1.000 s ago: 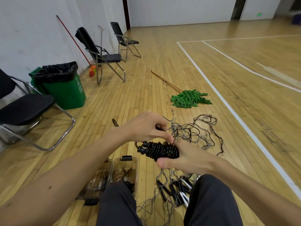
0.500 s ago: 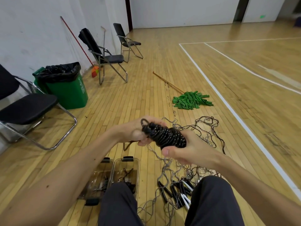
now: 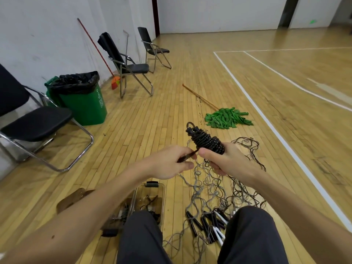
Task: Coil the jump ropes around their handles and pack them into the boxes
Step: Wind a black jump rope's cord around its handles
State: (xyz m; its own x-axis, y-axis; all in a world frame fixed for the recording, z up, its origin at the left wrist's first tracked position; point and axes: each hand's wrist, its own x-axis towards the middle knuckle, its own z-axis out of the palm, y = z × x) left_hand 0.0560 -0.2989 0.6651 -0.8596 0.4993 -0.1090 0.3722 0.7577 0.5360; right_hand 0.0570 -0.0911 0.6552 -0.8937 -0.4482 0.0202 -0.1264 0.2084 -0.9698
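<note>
The right hand [image 3: 228, 162] curls around the lower end of a coiled black jump rope [image 3: 207, 141], tilted up and away. Just left, the left hand [image 3: 171, 162] pinches the rope's loose end [image 3: 187, 156]. Beneath lies a tangle of ropes [image 3: 213, 185] with handles [image 3: 209, 225] nearer; two clear boxes [image 3: 152, 189] sit near left. A green mop [image 3: 226, 118] lies farther off, and a green bin [image 3: 85, 103] stands far left.

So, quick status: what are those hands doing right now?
Right hand grips coiled black rope. Left hand pinches its tail end. Boxes open, loose ropes tangled alongside.
</note>
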